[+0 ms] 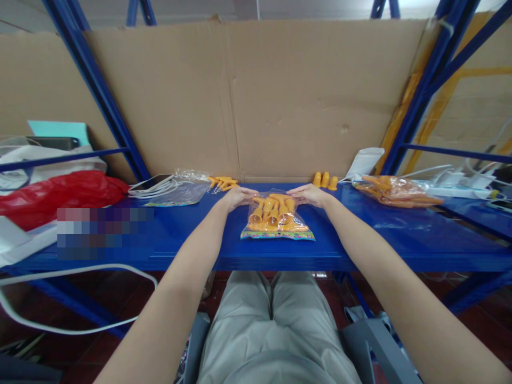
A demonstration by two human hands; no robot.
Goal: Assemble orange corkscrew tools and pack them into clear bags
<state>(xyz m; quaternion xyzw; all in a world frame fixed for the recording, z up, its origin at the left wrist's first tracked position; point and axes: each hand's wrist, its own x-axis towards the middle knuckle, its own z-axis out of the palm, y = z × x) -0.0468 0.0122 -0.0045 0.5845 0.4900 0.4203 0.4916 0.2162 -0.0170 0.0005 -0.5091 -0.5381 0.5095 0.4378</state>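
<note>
A clear plastic bag (276, 233) with a colourful printed strip along its near edge lies on the blue shelf. Inside it are several orange plastic pieces (273, 212), some with round, cup-like ends facing me. My left hand (239, 197) is closed on the bag's far left corner, thumb and fingers together. At the far right corner, my right hand (310, 195) grips the bag in the same way. Behind my left hand lie several small orange pieces with metal screw-like ends (222, 183). Beyond my right hand stand three orange cup-shaped pieces (325, 180).
Flat clear bags (180, 194), a phone with a white cable (154, 184) and a red plastic bag (64, 192) lie leftward. A filled bag of orange pieces (396, 191) and a power strip (460, 186) sit right. Cardboard (256, 101) backs the blue shelf (360, 229); blue posts flank it.
</note>
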